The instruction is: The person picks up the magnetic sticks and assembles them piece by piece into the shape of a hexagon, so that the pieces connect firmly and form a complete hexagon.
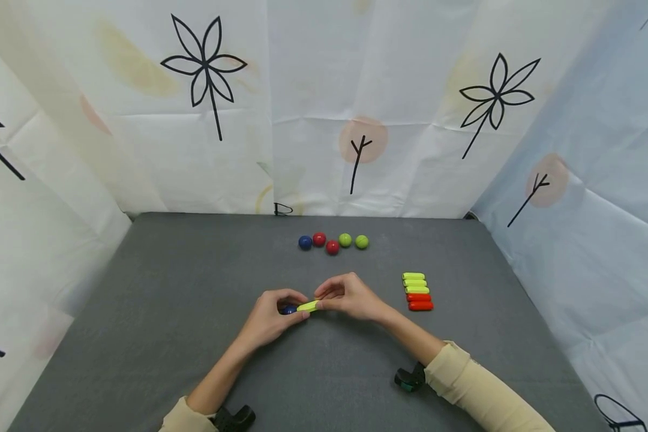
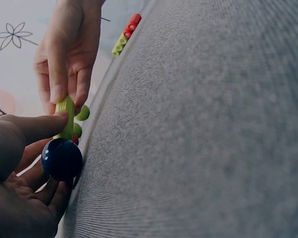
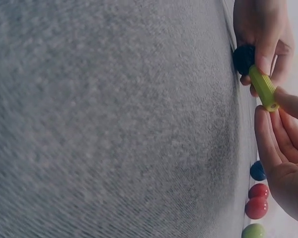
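Note:
Both hands meet over the middle of the grey table around a short yellow-green ridged tube (image 1: 308,306) with a hole in its end. My left hand (image 1: 268,315) pinches the tube, its thumb laid along the side nearest a glossy dark blue ball (image 2: 62,159). That ball sits against the tube's left end, in front of the left palm. At the opposite end, my right hand (image 1: 351,297) pinches the tube between thumb and fingers. The tube's holed end (image 3: 272,106) shows between the right fingertips in the right wrist view.
Farther back lie a blue ball (image 1: 305,242), two red balls (image 1: 319,239) and two green balls (image 1: 345,240). Right of the hands, three yellow-green tubes (image 1: 414,283) and two red tubes (image 1: 420,306) lie stacked in a column. Patterned white cloth (image 1: 313,90) hangs around the grey table (image 1: 194,258).

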`<state>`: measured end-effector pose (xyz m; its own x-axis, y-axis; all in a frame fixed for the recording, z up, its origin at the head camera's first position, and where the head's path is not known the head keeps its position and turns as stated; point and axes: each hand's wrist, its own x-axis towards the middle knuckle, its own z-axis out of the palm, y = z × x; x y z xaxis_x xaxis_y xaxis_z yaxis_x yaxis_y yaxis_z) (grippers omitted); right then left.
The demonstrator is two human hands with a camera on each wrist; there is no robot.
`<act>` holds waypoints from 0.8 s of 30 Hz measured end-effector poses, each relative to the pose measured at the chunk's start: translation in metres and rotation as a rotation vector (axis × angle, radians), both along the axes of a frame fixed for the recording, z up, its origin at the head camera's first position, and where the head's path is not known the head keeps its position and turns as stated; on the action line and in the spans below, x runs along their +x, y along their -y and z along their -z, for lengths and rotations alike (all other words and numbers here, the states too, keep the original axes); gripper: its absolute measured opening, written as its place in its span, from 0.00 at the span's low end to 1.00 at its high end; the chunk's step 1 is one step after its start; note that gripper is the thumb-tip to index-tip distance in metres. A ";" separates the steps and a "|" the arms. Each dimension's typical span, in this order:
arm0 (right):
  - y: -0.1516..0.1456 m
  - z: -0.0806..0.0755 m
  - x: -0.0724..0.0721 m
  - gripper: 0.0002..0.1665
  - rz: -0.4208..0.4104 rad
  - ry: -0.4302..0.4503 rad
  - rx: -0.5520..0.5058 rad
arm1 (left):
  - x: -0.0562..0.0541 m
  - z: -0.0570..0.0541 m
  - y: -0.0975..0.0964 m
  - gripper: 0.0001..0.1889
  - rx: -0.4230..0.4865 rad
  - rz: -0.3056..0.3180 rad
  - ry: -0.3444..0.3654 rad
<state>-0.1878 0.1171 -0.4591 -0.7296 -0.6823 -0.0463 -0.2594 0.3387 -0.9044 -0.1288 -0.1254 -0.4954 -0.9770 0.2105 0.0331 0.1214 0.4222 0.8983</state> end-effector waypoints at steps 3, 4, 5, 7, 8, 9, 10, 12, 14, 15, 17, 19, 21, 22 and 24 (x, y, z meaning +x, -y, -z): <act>0.001 -0.002 -0.001 0.14 -0.016 0.003 0.004 | 0.000 0.001 0.001 0.09 0.001 0.000 0.000; 0.001 -0.003 -0.002 0.14 -0.018 0.006 0.005 | 0.000 0.001 0.001 0.09 0.003 -0.001 0.003; 0.001 -0.003 -0.003 0.14 -0.019 0.005 0.004 | 0.000 0.001 0.001 0.09 0.006 -0.001 0.007; 0.001 -0.005 -0.007 0.14 -0.013 0.005 0.000 | 0.000 0.002 0.001 0.09 0.012 0.000 0.015; 0.001 -0.005 -0.009 0.14 -0.006 -0.002 0.000 | 0.000 0.002 0.002 0.09 0.016 0.000 0.020; 0.001 -0.006 -0.011 0.14 0.005 -0.007 0.000 | 0.000 0.002 0.002 0.09 0.021 0.001 0.027; 0.002 -0.007 -0.014 0.14 0.016 -0.016 0.002 | 0.000 0.002 0.002 0.09 0.028 0.002 0.033; 0.003 -0.009 -0.020 0.14 0.049 -0.028 0.004 | 0.000 0.003 0.003 0.10 0.037 0.003 0.044; 0.004 -0.012 -0.026 0.14 0.085 -0.035 0.001 | -0.001 0.003 0.003 0.10 0.043 0.005 0.054; 0.005 -0.013 -0.030 0.15 0.101 -0.036 -0.005 | -0.001 0.003 0.003 0.10 0.045 0.005 0.059; 0.007 -0.016 -0.038 0.16 0.128 -0.038 -0.025 | -0.001 0.003 0.003 0.10 0.046 0.004 0.066; 0.010 -0.017 -0.047 0.17 0.146 -0.046 -0.039 | -0.002 0.003 0.002 0.10 0.045 0.001 0.075; 0.014 -0.018 -0.057 0.18 0.161 -0.061 -0.043 | -0.002 0.002 0.002 0.10 0.046 -0.005 0.084; 0.016 -0.018 -0.061 0.19 0.170 -0.062 -0.044 | -0.002 0.002 0.002 0.10 0.045 -0.009 0.090; 0.021 -0.018 -0.069 0.20 0.190 -0.057 -0.046 | -0.001 0.001 0.002 0.10 0.043 -0.020 0.103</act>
